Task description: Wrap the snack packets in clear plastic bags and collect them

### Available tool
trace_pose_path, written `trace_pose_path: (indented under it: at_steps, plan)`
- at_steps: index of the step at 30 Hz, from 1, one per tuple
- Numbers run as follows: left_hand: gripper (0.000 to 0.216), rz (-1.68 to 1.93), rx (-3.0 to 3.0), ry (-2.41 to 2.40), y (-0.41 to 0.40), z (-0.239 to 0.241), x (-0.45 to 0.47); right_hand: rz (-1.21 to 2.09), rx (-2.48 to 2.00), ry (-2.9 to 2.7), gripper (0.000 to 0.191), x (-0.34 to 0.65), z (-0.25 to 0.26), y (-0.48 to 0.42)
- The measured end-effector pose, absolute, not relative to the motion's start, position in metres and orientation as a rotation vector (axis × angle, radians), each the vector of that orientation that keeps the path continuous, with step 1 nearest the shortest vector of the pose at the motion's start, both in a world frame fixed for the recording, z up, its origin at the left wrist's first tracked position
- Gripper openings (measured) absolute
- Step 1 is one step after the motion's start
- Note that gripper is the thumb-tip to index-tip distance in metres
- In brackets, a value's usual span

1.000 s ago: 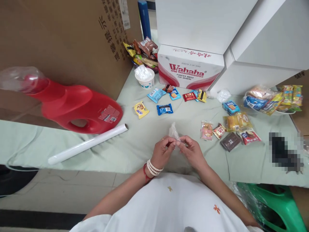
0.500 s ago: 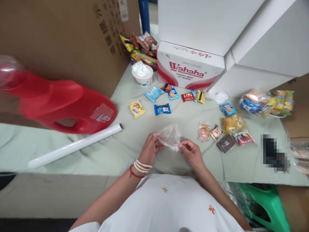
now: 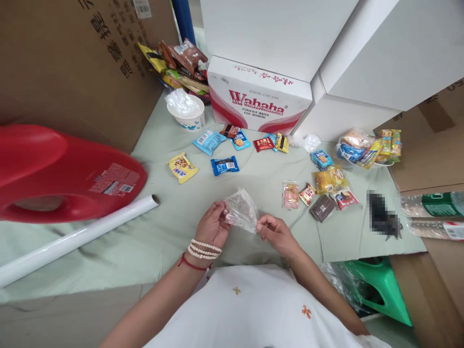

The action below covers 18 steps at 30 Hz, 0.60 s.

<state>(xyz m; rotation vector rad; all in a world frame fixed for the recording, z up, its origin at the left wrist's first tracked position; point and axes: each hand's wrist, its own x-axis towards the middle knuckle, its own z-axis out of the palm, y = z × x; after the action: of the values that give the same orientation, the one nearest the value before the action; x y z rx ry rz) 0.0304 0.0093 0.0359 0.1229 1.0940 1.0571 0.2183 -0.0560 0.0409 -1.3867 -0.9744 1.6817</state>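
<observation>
A clear plastic bag (image 3: 242, 209) is stretched between my two hands above the green cloth. My left hand (image 3: 213, 224) pinches its left side, with beaded bracelets and a red string on the wrist. Thumb and fingers of my right hand (image 3: 277, 234) grip the bag's lower right edge. Beyond the bag lie wrapped snacks: a yellow cookie packet (image 3: 182, 167), a dark blue packet (image 3: 225, 166), a light blue packet (image 3: 209, 141) and a red packet (image 3: 264, 144). Right of my right hand are a pink-tinted packet (image 3: 290, 194) and a dark brown packet (image 3: 322, 208).
On the left lie a red plastic jug (image 3: 72, 169) and a white roll (image 3: 79, 239). A paper bowl (image 3: 188, 118) stands beside the Wahaha box (image 3: 259, 99). A bowl of snacks (image 3: 386, 163) and plastic bottles (image 3: 435, 205) are at the right; a green stool (image 3: 393, 295) is below.
The view has shifted, so the objects on the table appear further left. Both hands still hold the bag, which looks slightly turned.
</observation>
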Motion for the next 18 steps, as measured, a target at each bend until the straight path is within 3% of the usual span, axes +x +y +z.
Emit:
trace_pose_path:
  at_steps: [3,8,11,14,18]
  plan:
    - [0.041,1.086,0.218,1.191,0.01,0.039,0.027,1.702,-1.387,-1.025,0.045,0.231,0.048,-0.053]
    - [0.048,1.122,0.376,1.442,0.007,0.035,0.004,1.026,-1.495,-0.654,0.035,0.33,0.077,-0.037]
    - [0.051,1.117,0.375,1.518,0.001,0.028,-0.006,0.9,-1.52,-0.544,0.038,0.377,0.086,-0.034]
    - [0.055,1.126,0.388,1.556,-0.007,0.027,-0.002,1.07,-1.586,-0.641,0.037,0.369,0.081,-0.039]
    - [0.058,1.015,0.455,1.484,-0.015,0.041,0.026,1.581,-1.48,-0.889,0.044,0.285,0.055,-0.045]
